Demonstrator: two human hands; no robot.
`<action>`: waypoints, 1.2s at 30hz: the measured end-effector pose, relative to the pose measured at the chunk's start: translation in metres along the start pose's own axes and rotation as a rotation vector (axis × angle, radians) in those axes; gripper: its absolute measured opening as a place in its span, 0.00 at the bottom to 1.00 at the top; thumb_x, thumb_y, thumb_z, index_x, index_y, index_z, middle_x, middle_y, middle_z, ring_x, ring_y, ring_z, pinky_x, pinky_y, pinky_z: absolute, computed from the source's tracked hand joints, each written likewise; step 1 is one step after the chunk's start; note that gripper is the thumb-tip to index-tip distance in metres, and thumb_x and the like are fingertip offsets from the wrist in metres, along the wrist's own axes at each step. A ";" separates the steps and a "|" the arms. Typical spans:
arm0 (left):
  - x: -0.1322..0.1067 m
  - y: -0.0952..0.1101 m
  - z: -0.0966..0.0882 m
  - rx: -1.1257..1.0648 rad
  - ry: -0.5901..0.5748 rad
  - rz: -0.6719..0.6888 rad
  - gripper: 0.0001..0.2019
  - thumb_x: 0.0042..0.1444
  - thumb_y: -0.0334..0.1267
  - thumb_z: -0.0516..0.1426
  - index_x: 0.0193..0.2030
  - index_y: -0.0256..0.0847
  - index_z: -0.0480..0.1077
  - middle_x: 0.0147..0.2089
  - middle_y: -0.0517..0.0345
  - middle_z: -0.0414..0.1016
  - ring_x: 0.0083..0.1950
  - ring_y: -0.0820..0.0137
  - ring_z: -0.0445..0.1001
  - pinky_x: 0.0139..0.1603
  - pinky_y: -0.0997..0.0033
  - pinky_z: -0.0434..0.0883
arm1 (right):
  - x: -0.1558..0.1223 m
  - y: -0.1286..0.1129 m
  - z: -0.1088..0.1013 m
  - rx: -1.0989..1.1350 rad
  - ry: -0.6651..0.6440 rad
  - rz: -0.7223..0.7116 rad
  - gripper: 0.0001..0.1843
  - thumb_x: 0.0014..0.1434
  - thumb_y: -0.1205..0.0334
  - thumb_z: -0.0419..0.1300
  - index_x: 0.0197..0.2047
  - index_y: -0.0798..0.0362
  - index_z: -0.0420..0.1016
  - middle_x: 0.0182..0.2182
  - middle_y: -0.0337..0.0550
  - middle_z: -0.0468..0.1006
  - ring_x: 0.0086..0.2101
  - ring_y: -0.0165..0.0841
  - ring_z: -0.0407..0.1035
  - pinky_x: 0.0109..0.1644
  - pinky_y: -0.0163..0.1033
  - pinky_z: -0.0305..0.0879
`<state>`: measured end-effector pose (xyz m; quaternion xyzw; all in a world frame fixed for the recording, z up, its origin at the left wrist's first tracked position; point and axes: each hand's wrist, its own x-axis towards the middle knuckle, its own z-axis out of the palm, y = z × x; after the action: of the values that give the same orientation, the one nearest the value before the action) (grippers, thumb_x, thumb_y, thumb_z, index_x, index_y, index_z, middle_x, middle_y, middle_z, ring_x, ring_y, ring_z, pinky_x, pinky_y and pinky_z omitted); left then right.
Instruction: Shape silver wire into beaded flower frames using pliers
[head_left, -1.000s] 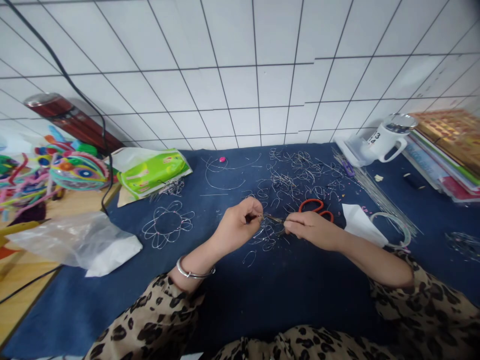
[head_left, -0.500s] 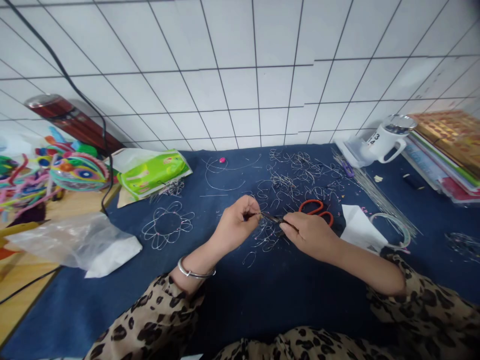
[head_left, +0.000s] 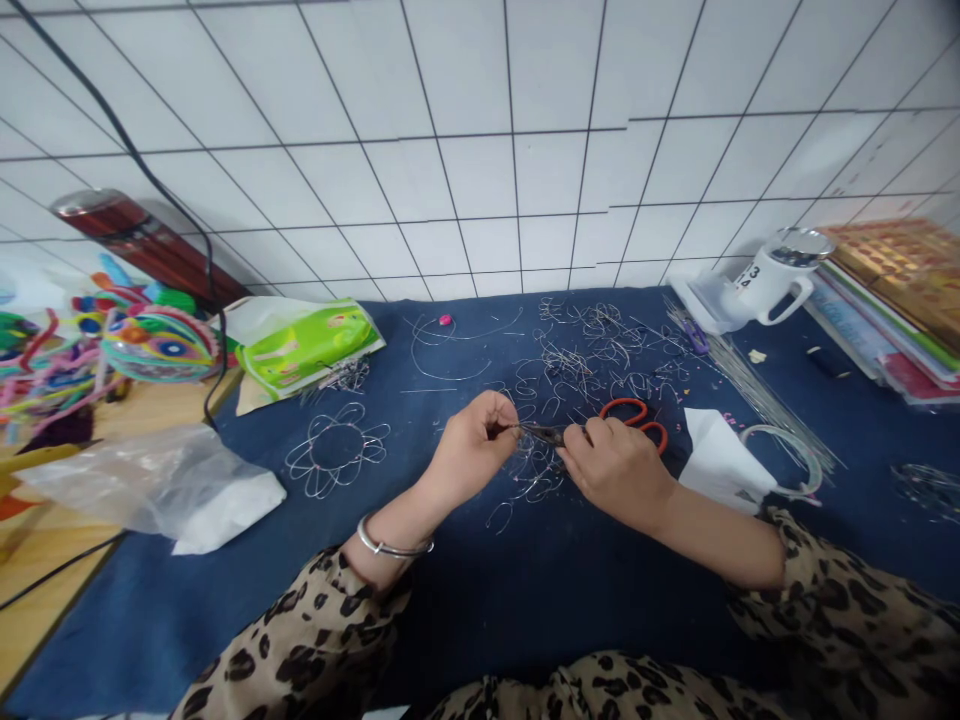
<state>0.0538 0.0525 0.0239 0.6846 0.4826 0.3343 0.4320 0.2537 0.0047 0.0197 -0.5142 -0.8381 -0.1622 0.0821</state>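
My left hand [head_left: 478, 440] pinches a thin piece of wire, mostly hidden by the fingers. My right hand [head_left: 619, 470] is wrapped round a pair of dark pliers [head_left: 547, 435], whose jaws point left and meet the wire at my left fingertips. Bent wire pieces [head_left: 574, 365] lie in a loose heap behind and under the hands. Orange-handled scissors [head_left: 624, 408] rest just behind my right hand. To the left of my left hand, a flower-shaped wire ring [head_left: 336, 452] lies flat on the dark blue cloth [head_left: 525, 610].
At the left are a plastic bag [head_left: 150, 485], a green packet [head_left: 311, 350], a red flask [head_left: 150, 245] and colourful craft pieces [head_left: 161, 345]. Rightward lie white paper [head_left: 720, 455], a tubing coil [head_left: 802, 455], straight wires [head_left: 772, 395], a white mug [head_left: 776, 280] and stacked books [head_left: 892, 310].
My right hand has turned on the pliers, its knuckles rolling upward, and the forearm has shifted slightly left. My left hand has barely moved and keeps its pinch.
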 end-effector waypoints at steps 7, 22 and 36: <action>-0.001 0.002 -0.002 -0.111 -0.016 -0.057 0.04 0.50 0.29 0.56 0.33 0.39 0.63 0.25 0.64 0.66 0.25 0.76 0.63 0.25 0.76 0.59 | -0.001 0.004 0.011 -0.105 0.099 -0.037 0.15 0.63 0.54 0.47 0.43 0.54 0.68 0.27 0.43 0.65 0.30 0.34 0.57 0.29 0.41 0.42; 0.006 -0.009 0.001 -0.264 0.014 -0.111 0.06 0.48 0.27 0.57 0.32 0.38 0.64 0.24 0.63 0.68 0.25 0.76 0.67 0.28 0.75 0.62 | 0.003 0.007 0.023 -0.085 0.084 -0.041 0.15 0.64 0.57 0.46 0.46 0.55 0.67 0.28 0.45 0.67 0.31 0.35 0.57 0.30 0.40 0.44; 0.005 -0.002 -0.005 -0.154 -0.032 0.050 0.03 0.55 0.30 0.55 0.36 0.38 0.64 0.31 0.61 0.69 0.30 0.77 0.65 0.31 0.76 0.62 | 0.010 0.028 -0.010 0.614 -0.140 0.138 0.15 0.63 0.53 0.47 0.41 0.54 0.69 0.32 0.43 0.69 0.35 0.32 0.63 0.37 0.35 0.56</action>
<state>0.0501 0.0586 0.0245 0.6663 0.4313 0.3702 0.4827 0.2740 0.0215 0.0376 -0.5311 -0.8147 0.1400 0.1862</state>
